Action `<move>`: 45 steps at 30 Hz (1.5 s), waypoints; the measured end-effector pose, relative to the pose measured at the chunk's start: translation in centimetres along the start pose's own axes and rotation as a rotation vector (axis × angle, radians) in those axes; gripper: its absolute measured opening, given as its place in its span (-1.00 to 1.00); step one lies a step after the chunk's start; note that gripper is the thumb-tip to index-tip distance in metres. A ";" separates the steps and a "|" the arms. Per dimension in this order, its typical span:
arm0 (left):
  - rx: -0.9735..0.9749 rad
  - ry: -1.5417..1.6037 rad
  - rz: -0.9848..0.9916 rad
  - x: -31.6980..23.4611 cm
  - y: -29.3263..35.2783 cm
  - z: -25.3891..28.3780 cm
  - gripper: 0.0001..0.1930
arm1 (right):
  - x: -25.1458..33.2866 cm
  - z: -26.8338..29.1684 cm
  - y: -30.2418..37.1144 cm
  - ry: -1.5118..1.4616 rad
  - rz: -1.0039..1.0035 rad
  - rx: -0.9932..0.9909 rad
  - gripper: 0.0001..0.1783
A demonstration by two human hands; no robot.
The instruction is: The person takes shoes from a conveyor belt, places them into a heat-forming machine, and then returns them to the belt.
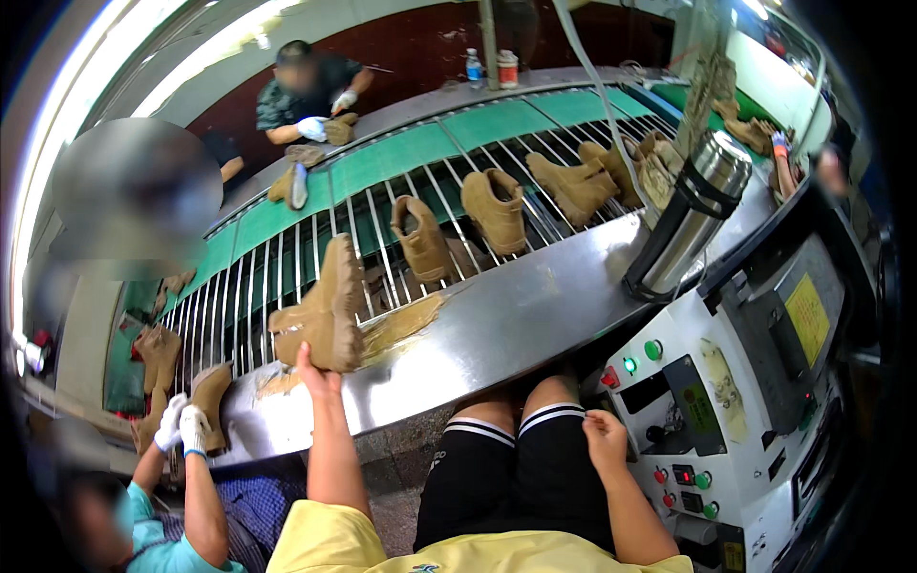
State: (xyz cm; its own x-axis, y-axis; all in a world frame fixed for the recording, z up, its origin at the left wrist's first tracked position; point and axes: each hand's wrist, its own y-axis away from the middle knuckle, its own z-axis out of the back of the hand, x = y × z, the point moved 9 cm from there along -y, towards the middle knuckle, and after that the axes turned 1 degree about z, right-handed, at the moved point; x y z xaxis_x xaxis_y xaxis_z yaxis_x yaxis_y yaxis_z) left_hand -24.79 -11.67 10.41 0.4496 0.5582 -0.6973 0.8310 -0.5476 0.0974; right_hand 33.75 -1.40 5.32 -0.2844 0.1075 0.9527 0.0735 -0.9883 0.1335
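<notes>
My left hand [321, 374] grips a tan suede boot [320, 310] from below, near the roller line's metal edge. The boot is tilted up, its thick sole facing right. My right hand [604, 439] rests by my thigh, beside the white-striped hem of my black shorts. Its fingers are curled closed, and I see nothing in them. Beyond the held boot, more tan boots stand on the metal rollers: one upright boot [421, 239], another [494, 212], and a tilted one [573, 186] farther right.
A control panel [707, 420] with coloured buttons stands at right. A steel thermos [690, 215] stands on the metal ledge [487, 325]. Beside me at left, a person in white gloves [183, 426] handles boots. Across the green belt [392, 153], another gloved person holds a boot [339, 129].
</notes>
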 end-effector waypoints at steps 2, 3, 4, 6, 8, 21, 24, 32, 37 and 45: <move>-0.095 -0.162 -0.005 0.6 -5.2 -1.2 -0.39 | -10.6 2.8 -2.4 0.004 -0.107 -0.106 -0.70; -0.069 -0.265 0.035 1.4 -8.0 -1.3 -0.42 | -15.0 3.7 -2.6 0.005 -0.140 -0.127 -0.62; 0.004 -0.320 0.134 3.2 -11.4 -0.5 -0.45 | -17.1 4.2 -2.6 -0.022 -0.267 -0.148 -0.53; -0.016 -0.514 0.020 7.6 -13.1 -3.5 -0.44 | -22.7 7.8 -4.3 0.082 -0.393 -0.333 -0.38; 0.121 -0.949 -0.240 10.3 -12.9 -6.7 -0.44 | -29.2 10.1 -6.0 0.143 -0.452 -0.447 -0.28; 0.056 -1.129 -0.526 14.1 -6.9 -5.2 -0.43 | -26.3 13.8 -13.0 0.218 -0.751 -0.809 -0.34; -0.075 -0.929 -0.400 14.2 -6.2 -2.1 -0.52 | -24.8 14.3 -13.3 0.264 -0.593 -0.842 -0.37; -0.065 -1.085 -0.388 14.5 -4.5 -5.9 -0.60 | -24.2 12.8 -12.2 0.216 -0.632 -1.010 -0.46; -0.055 -1.093 -0.418 14.2 -4.4 -5.8 -0.60 | -25.6 13.8 -10.4 -0.065 -0.524 -1.123 -0.46; -0.047 -1.201 -0.441 14.1 -4.5 -5.7 -0.59 | -23.6 13.9 -2.5 -0.781 -0.545 -0.629 -0.40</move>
State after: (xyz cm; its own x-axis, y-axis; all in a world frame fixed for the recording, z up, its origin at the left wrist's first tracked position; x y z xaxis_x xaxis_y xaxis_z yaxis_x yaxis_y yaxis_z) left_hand -20.31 2.18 4.17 -0.4221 -0.2379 -0.8748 0.8552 -0.4245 -0.2972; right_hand 53.52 0.02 -13.72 0.5569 0.3595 0.7488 -0.4320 -0.6446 0.6308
